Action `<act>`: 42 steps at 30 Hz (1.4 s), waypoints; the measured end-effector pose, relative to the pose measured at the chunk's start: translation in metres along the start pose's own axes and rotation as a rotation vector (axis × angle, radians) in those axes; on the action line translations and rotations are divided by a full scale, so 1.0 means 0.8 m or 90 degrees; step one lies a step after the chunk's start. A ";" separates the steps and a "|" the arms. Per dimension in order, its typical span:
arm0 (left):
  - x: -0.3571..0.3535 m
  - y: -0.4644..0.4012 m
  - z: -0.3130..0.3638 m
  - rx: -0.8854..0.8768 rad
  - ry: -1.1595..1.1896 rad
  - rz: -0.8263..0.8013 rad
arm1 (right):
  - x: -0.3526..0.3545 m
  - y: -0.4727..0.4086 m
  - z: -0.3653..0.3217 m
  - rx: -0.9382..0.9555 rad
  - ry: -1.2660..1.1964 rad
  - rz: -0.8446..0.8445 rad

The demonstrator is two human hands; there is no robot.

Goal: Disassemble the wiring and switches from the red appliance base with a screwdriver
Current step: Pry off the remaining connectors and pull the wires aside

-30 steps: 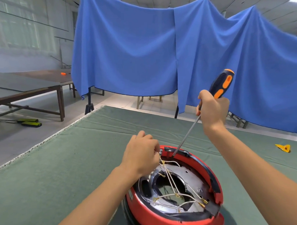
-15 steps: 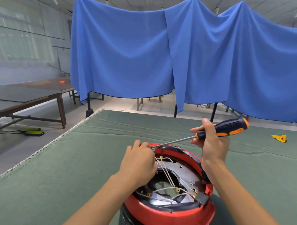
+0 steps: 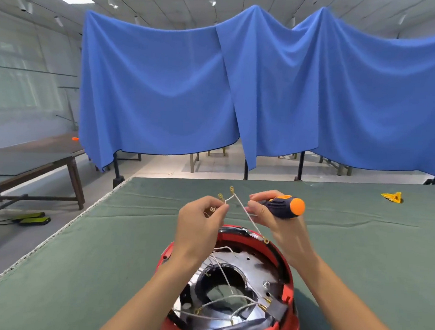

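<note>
The red appliance base (image 3: pixel 231 290) sits on the green tabletop (image 3: pixel 82 271) at the bottom centre of the frame, its open side up, showing a silver metal plate (image 3: pixel 247 266) with a dark round hole and several loose white wires (image 3: pixel 220 302) with brass terminals.

Both hands are raised above the far rim of the base, close together but not touching. The left hand (image 3: pixel 199 221) pinches a white wire (image 3: pixel 249 216) between thumb and fingertips; above the pinch the wire splits into two short ends, each tipped with a brass connector (image 3: pixel 231 189). From the pinch one strand runs down and to the right, ending in a brass ring terminal just at the red rim. A small brass part shows inside the curl of the left fingers; what it is cannot be told.

The right hand (image 3: pixel 274 217) is curled round the screwdriver (image 3: pixel 284 207), whose dark and orange handle points toward the right of the frame with its orange butt end outermost. Its shaft is hidden behind the fingers.

A small yellow object (image 3: pixel 392 197) lies on the tabletop at the right, well apart from the base. Blue cloth (image 3: pixel 264 97) hangs across the background, and a dark table (image 3: pixel 32 156) stands at the left.
</note>
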State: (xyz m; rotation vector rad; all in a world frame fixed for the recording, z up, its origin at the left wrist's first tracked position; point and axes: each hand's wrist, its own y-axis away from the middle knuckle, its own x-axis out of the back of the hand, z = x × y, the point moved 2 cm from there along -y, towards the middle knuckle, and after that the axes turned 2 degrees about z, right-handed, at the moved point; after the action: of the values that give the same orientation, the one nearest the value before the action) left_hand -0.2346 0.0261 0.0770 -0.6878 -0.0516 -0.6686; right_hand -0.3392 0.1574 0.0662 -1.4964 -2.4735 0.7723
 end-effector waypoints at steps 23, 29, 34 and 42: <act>-0.016 0.008 -0.045 0.008 -0.451 -0.147 | 0.052 -0.081 0.023 -0.058 0.264 0.130; -0.020 0.000 -0.066 -0.043 -0.561 -0.263 | 0.059 -0.093 0.083 -0.038 0.600 0.093; -0.018 -0.010 -0.072 -0.061 -0.537 -0.274 | 0.056 -0.082 0.123 0.011 0.792 -0.057; -0.019 -0.020 -0.077 -0.073 -0.513 -0.277 | 0.076 -0.080 0.132 0.085 0.853 -0.079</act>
State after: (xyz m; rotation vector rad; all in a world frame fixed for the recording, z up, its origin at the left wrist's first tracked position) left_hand -0.2662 -0.0118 0.0344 -1.0373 -0.9323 -0.7728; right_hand -0.4594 0.1494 -0.0006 -1.1437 -1.4043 -0.1436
